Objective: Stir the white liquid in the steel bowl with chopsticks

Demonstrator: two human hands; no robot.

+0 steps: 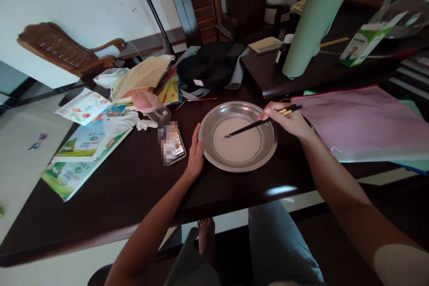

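A wide metal basin (273,149) stands on the dark wooden table, with a cloudy whitish liquid (239,145) in its bottom. My right hand (283,118) is closed around a pair of black chopsticks (250,128) with gold-coloured bands, over the basin's right rim. The chopsticks slant down to the left, and their tips meet the liquid near its middle. Against the basin's left rim rests my left hand (196,152), its fingers stretched along the outside; it grips nothing. Just left of that hand lies a phone (172,143) with its screen lit and partly blurred.
Booklets (80,143), crumpled tissue (146,124) and a clear cup (161,111) with something pink on it lie to the left. Behind the basin sits a black round bag-like object (208,67). A green thermos (311,27) stands at back right, a pinkish zip folder (365,120) nearer.
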